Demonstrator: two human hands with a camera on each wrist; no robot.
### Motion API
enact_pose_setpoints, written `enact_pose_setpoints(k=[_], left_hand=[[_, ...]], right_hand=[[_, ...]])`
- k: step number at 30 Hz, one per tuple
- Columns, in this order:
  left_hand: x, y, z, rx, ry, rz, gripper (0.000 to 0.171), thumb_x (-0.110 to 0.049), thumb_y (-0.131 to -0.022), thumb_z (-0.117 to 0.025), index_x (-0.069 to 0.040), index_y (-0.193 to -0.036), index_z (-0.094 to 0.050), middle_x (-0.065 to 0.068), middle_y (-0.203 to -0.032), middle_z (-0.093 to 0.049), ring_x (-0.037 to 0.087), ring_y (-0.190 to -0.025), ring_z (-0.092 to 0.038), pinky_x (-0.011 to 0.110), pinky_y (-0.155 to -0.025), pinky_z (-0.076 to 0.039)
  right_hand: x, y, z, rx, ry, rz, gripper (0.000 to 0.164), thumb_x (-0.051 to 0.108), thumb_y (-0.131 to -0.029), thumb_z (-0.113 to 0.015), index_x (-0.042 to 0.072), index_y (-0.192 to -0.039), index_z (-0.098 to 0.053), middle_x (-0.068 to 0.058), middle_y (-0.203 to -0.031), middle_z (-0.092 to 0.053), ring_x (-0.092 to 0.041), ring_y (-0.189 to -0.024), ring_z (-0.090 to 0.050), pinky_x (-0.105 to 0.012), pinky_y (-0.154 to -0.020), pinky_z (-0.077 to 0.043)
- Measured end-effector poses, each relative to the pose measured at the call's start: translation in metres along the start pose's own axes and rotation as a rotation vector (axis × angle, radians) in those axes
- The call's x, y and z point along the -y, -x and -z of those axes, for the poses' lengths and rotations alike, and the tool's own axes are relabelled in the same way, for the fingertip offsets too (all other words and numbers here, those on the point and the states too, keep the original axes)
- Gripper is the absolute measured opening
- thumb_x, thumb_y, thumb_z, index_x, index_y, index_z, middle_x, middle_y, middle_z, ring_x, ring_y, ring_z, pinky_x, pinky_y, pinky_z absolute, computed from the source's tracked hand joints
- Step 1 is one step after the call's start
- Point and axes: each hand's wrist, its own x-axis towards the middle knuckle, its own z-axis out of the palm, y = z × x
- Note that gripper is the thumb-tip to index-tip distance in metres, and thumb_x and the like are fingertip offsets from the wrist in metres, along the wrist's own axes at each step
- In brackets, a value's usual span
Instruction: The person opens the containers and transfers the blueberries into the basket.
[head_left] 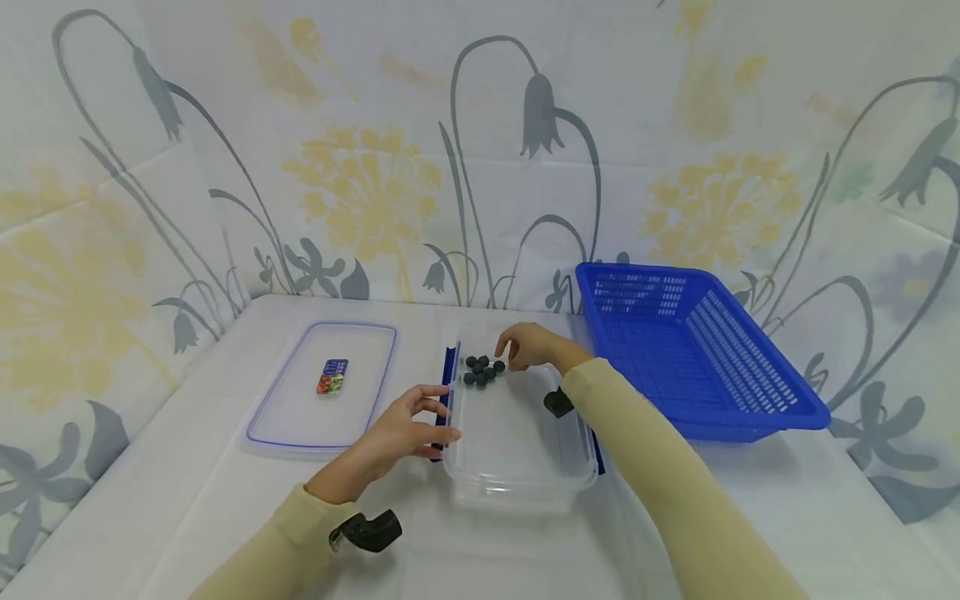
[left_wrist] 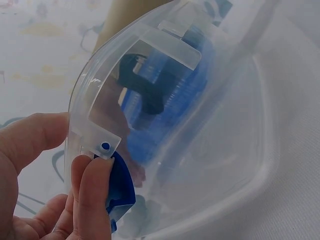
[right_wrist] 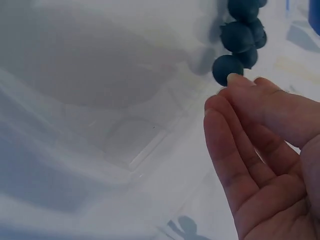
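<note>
Clear plastic is forming the open box (head_left: 517,433), where dark grapes (head_left: 469,378) are sitting toward the far left; whether they are touching its bottom, I cannot tell. The right hand (head_left: 534,347) is pinching the bunch's right end, apparently by the stem, thumb and fingertips pressed together. The left hand (head_left: 405,427) is holding the box's left edge beside a blue clip (left_wrist: 123,182), its fingers parted from the thumb. Positioning the grapes seems to be the step in hand; the next move probably calls for easing that pinch gently. The lid (head_left: 300,421) is lying apart, to the left.
</note>
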Motion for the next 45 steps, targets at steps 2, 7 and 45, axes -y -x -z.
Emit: enact_pose_setpoints(k=[2, 7, 45], left_hand=[[0.0, 0.0, 0.001, -0.001, 0.004, -0.001, 0.063, -0.007, -0.079, -0.073, -0.006, -0.134, -0.042, 0.012, -0.11, -0.05, 0.019, -0.078, -0.061, 0.038, -0.07, -0.055], [0.0, 0.0, 0.002, 0.0, 0.002, 0.002, 0.064, -0.009, -0.079, -0.074, -0.007, -0.134, -0.042, 0.012, -0.11, -0.05, 0.019, -0.078, -0.061, 0.038, -0.07, -0.055], [0.002, 0.0, 0.001, 0.016, 0.025, 0.005, 0.065, -0.009, -0.079, -0.074, -0.007, -0.135, -0.041, 0.012, -0.111, -0.049, 0.019, -0.079, -0.061, 0.037, -0.072, -0.055]], right_hand=[[0.001, -0.001, 0.0, 0.016, 0.031, 0.002, 0.028, -0.002, -0.081, -0.067, 0.007, -0.107, -0.065, -0.005, -0.08, -0.062, -0.016, -0.068, -0.059, -0.027, -0.062, -0.049], [0.004, 0.0, -0.001, 0.044, 0.094, 0.0, 0.028, -0.002, -0.082, -0.066, 0.007, -0.109, -0.066, -0.005, -0.08, -0.061, -0.014, -0.067, -0.058, -0.025, -0.061, -0.047], [0.019, 0.052, 0.076, -0.124, 0.037, 0.179, 0.017, 0.001, -0.083, -0.065, 0.003, -0.1, -0.062, -0.005, -0.084, -0.064, -0.02, -0.078, -0.059, -0.035, -0.074, -0.049]])
